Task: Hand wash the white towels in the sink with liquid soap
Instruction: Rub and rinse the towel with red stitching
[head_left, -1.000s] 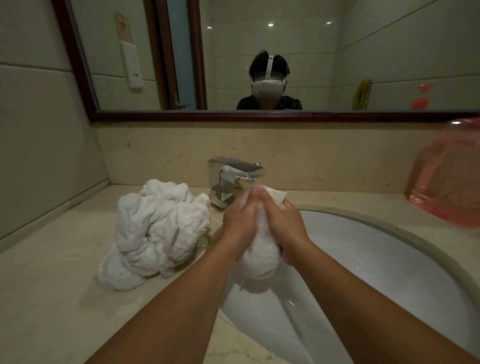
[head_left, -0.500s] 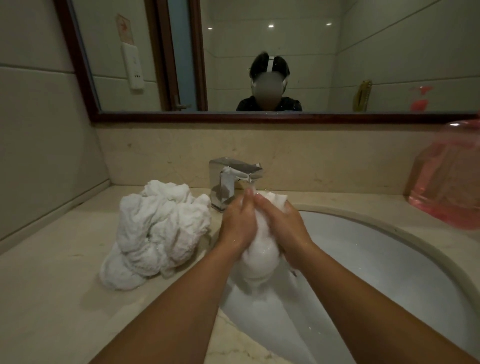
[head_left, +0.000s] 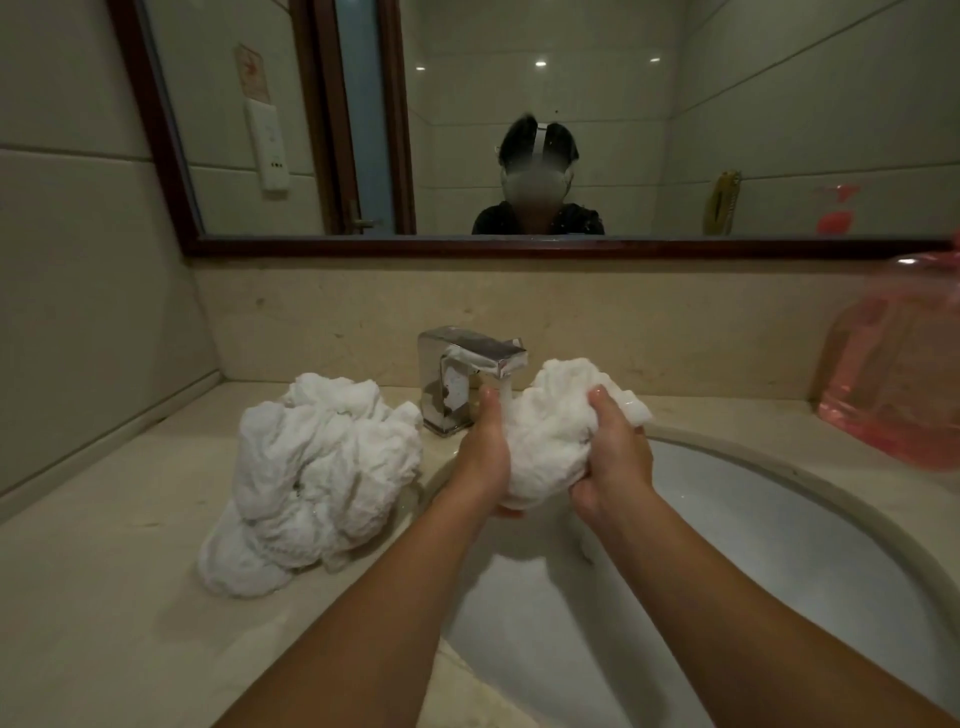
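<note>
A bunched wet white towel (head_left: 550, 436) is held over the white sink (head_left: 779, 525), just under the chrome faucet (head_left: 462, 374) whose water stream runs onto it. My left hand (head_left: 483, 457) cups the towel from the left and below. My right hand (head_left: 613, 457) grips its right side, fingers curled into the cloth. A heap of more white towels (head_left: 317, 478) lies on the beige counter (head_left: 104, 597) left of the sink.
A pink liquid soap bottle (head_left: 898, 384) stands on the counter at the far right. A framed mirror (head_left: 519, 130) hangs above the backsplash and shows a person with a headset. A tiled wall closes off the left side.
My hands have spread apart, opening the tightly squeezed towel into a wider bundle that now sits slightly right of the faucet stream.
</note>
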